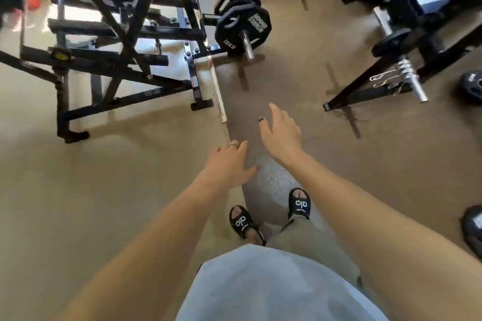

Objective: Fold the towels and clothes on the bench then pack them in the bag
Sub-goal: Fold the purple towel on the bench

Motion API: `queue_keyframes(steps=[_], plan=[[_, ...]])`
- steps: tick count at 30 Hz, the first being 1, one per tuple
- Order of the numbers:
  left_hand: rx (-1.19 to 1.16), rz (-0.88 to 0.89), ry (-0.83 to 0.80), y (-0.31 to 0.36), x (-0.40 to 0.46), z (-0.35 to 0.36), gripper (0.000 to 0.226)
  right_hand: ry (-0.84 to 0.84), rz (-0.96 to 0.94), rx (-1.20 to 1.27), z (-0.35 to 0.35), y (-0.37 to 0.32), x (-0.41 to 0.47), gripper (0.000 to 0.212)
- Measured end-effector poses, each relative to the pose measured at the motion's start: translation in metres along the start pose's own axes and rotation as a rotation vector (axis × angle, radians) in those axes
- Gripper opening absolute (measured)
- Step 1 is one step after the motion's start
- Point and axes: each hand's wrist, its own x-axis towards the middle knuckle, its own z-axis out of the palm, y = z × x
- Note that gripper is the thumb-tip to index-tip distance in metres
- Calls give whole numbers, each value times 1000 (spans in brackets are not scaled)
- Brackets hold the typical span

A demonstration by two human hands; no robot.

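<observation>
- Left hand (229, 164) and right hand (280, 135) both reach forward over the floor (78, 203), fingers spread loosely, holding nothing.
- No towels, clothes or bag show anywhere in view, so where they lie relative to either hand cannot be told.
- A black machine frame (125, 41) stands at 10 o'clock, loaded weight plates (241, 25) at 12, a rack (407, 34) at 2.
- Likely step: walking over to the tabletop. Best to step clear of the plates and keep both hands free.

Black weight plates (242, 26) on a bar beside a black frame (125, 41).
</observation>
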Motion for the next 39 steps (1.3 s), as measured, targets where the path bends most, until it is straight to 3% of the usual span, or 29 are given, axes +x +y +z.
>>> queue_keyframes(steps=[11,28,39], plan=[[299,341,-81,160,63,-4,72,193,356,-42,-107,171,-15,55],[652,909,-25,519,162,-19,77,543,808,69,-309,464,-83,53],[760,1207,-5,690,221,-35,77,689,1065,82,-421,590,-122,52]])
